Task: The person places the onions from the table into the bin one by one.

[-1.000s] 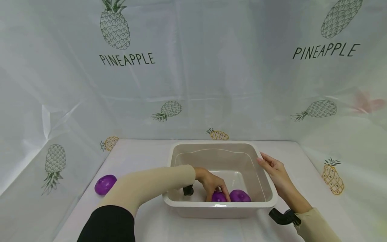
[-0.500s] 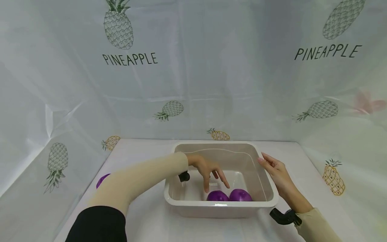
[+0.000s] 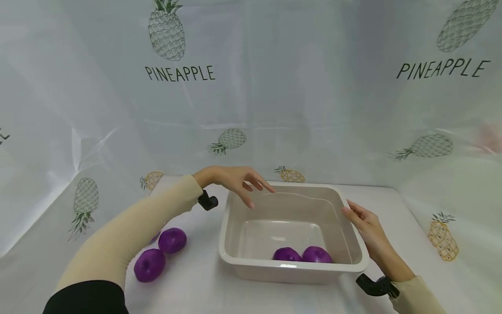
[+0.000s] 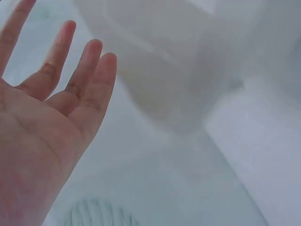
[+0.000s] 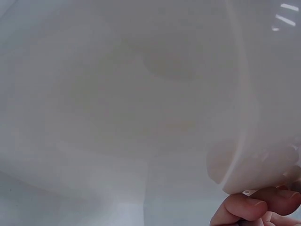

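Note:
A beige plastic basin (image 3: 290, 266) stands on the white table in the head view. Inside, two glossy purple onion-like balls, one on the left (image 3: 287, 254) and one on the right (image 3: 316, 254), lie by its near wall. My left hand (image 3: 235, 179) hovers over the basin's back left corner, fingers loosely spread and holding nothing. Its bare palm (image 4: 37, 146) shows in the left wrist view. At the right rim my right hand (image 3: 366, 226) grips the basin, thumb over the edge. Curled fingers (image 5: 242, 207) are at the rim in the right wrist view.
Left of the basin lie more purple balls: one in front (image 3: 150, 265), one behind (image 3: 172, 240), and another mostly hidden by the left sleeve (image 3: 129, 235). A pineapple-printed sheet (image 3: 290, 109) hangs behind and along the sides of the table.
My left hand has let go of a purple ball in the basin, then risen out toward the back left. More purple balls show on the left. The right hand keeps its grip.

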`<control>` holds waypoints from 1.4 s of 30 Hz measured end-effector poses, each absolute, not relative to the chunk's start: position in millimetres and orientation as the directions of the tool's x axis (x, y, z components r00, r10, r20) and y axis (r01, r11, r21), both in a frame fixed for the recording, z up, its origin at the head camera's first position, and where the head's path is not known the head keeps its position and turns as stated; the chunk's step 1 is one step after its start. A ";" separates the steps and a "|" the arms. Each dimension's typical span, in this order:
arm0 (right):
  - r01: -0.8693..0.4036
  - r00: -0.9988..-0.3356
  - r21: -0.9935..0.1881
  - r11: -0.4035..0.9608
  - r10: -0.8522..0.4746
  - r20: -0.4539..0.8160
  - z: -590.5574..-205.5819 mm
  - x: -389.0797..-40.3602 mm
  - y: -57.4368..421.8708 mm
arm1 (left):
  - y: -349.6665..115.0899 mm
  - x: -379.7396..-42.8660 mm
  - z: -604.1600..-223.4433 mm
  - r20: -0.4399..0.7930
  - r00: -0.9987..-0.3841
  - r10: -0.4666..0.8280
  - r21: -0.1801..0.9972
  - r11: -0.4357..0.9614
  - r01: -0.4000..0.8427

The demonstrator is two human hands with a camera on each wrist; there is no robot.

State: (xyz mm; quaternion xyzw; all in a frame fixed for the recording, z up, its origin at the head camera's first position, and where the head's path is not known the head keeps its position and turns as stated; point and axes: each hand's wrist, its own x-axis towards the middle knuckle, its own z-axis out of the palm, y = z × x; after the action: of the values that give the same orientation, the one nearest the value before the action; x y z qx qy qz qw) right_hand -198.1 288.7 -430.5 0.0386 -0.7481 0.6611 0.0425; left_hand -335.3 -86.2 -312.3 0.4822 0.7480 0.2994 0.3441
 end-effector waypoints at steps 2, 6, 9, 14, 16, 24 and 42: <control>-0.118 -0.993 -0.987 0.106 -0.001 0.119 -431.0 -197.7 289.0 | -102.0 -337.4 -306.0 -0.196 -0.341 0.920 0.775 0.358 0.520; -0.123 -0.992 -0.988 0.093 -0.005 0.123 -431.0 -197.4 288.7 | -138.6 -338.5 -296.9 -0.127 -0.444 0.887 0.781 0.365 0.506; -0.120 -0.993 -0.988 0.095 -0.005 0.120 -430.5 -197.8 288.5 | -168.3 -336.5 -292.6 -0.093 -0.528 0.844 0.795 0.382 0.471; -0.108 -0.994 -0.990 0.092 0.006 0.109 -430.7 -199.2 287.8 | -218.6 -332.8 -296.9 -0.061 -0.633 0.772 0.806 0.412 0.425; -0.106 -0.994 -0.991 0.085 0.008 0.107 -430.9 -199.6 286.9 | -240.5 -331.5 -302.7 -0.054 -0.666 0.744 0.804 0.428 0.413; -0.118 -0.993 -0.987 0.104 0.008 0.120 -432.0 -199.2 285.4 | -332.3 -317.4 -343.3 -0.095 -0.812 0.575 0.786 0.544 0.294; -0.094 -0.995 -0.987 0.133 0.001 0.095 -432.1 -198.9 286.5 | -424.0 -267.6 -452.8 -0.137 -0.935 0.327 0.872 0.488 0.043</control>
State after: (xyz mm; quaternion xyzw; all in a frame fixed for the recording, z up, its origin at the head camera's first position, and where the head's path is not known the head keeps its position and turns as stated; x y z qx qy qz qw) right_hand -198.9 286.5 -432.1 0.0310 -0.7518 0.6577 0.0363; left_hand -267.6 -424.0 -452.8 0.1087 0.8504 0.4944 0.1437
